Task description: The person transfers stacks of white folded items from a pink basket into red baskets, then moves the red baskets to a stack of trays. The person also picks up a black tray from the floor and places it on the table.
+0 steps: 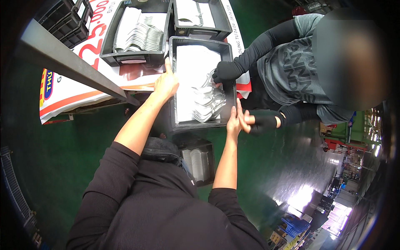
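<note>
A black plastic crate (200, 125) is in front of me, its near part reaching past the table's edge. Inside lie curved, shiny metal parts (208, 106) in an overlapping pile, beside a bright white area washed out by glare. My left hand (166, 85) grips the crate's left wall, the index finger stretched along it. At the near right corner my right hand (234, 121) holds the other wall, fingers pointing forward. A co-worker's dark-gloved hand (227, 71) reaches over the right rim to the parts; their other hand (254, 122) is close beside my right hand.
Two more black crates of metal parts, a left one (133, 57) and a right one (202, 32), stand on the banner-covered table (79, 93). A grey metal post (79, 60) slants across the left. Below me sits another filled crate (210, 164). The co-worker (287, 71) stands at right.
</note>
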The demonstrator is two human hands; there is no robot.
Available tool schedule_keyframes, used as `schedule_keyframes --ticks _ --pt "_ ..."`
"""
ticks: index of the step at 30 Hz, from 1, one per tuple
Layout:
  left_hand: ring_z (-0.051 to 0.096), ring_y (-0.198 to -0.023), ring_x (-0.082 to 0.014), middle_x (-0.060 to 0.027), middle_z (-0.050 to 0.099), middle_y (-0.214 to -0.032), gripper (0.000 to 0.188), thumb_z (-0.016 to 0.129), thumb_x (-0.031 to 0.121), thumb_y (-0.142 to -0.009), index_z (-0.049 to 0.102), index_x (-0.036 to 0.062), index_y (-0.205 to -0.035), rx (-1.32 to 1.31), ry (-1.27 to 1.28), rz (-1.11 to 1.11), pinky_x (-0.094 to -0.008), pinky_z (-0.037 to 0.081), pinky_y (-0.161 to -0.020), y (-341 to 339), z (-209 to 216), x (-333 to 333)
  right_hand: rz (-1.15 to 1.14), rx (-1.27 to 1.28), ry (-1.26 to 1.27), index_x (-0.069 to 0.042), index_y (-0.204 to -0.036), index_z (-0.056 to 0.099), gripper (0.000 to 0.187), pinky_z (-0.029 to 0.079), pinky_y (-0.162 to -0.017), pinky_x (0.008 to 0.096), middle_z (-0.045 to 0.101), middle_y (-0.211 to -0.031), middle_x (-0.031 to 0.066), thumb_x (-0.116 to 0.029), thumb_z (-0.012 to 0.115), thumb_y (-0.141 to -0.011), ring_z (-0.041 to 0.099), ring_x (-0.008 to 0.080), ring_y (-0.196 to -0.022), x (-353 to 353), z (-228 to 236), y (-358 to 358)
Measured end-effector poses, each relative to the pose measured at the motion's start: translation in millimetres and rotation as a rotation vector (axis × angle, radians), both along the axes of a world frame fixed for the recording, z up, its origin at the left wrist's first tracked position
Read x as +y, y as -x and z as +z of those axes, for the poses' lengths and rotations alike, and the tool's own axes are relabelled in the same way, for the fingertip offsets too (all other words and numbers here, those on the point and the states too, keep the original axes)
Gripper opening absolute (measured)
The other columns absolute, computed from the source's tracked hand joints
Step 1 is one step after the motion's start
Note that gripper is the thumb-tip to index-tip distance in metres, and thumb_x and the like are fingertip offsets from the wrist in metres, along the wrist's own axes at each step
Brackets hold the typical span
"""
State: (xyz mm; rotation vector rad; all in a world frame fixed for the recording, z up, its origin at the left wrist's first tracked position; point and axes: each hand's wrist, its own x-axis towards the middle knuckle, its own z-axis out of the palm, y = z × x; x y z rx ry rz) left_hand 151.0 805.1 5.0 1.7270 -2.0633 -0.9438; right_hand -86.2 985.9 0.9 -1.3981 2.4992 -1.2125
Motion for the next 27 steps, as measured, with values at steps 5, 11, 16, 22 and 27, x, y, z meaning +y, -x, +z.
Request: schedule_keyframes --ticks 5,11,16,22,27 --pt "0.062 -0.078 -0.0451 -0.0297 0.064 -0.083 0.075 0.041 0.028 -0.092 -0.005 0.0016 -0.144 -0.025 -0.019 0.009 -0.0524 0.046 -0.077 0.2 -0.4 -4.7 0.120 0.024 -0.026 -0.014 -0.134 0.050 0.041 0.044 -0.063 0.0289 0.054 -0.080 0.0123 -0.020 0.053 -0.094 0.053 0.0200 -0.063 1.4 6.6 2.8" --pt "0.062 -0.081 -0.0461 -0.0308 0.063 -0.084 0.078 0.042 0.032 -0.091 -0.008 0.0028 -0.145 0.001 -0.038 0.008 -0.0519 0.047 -0.079 0.9 2.0 -6.3 0.233 -0.333 -0.267 -0.006 -0.136 0.044 0.057 0.043 -0.092 0.0333 0.058 -0.122 0.0191 -0.017 0.063 -0.083 0.058 0.0267 -0.107 -18.0 11.0 32.3" --pt "0.063 -0.079 -0.0462 -0.0313 0.063 -0.082 0.079 0.043 0.033 -0.090 -0.004 0.0029 -0.145 0.027 -0.048 0.015 -0.0517 0.047 -0.078 0.6 5.2 -4.4 0.357 -0.756 -0.377 -0.001 -0.122 0.053 0.048 0.046 -0.085 0.0320 0.066 -0.103 0.0161 -0.010 0.063 -0.076 0.063 0.0251 -0.093 -31.3 -12.1 64.0" --pt "0.063 -0.072 -0.0444 -0.0300 0.063 -0.078 0.080 0.047 0.026 -0.086 0.000 -0.0016 -0.145 0.050 0.006 -0.013 -0.0516 0.049 -0.071 -3.2 8.9 3.5 0.255 -0.746 -0.301 0.001 -0.125 0.049 0.054 0.045 -0.087 0.0275 0.060 -0.114 0.0084 -0.006 0.065 -0.074 0.057 0.0175 -0.097 -25.0 -30.5 61.8" --pt "0.062 -0.069 -0.0451 -0.0293 0.063 -0.079 0.077 0.045 0.027 -0.090 -0.001 0.0035 -0.147 0.123 0.068 -0.063 -0.0521 0.047 -0.070 -24.2 12.9 19.4 0.222 -0.798 -0.231 0.002 -0.116 0.057 0.052 0.045 -0.072 0.0228 0.063 -0.091 0.0036 0.008 0.051 -0.066 0.056 0.0110 -0.078 5.0 20.7 12.2"
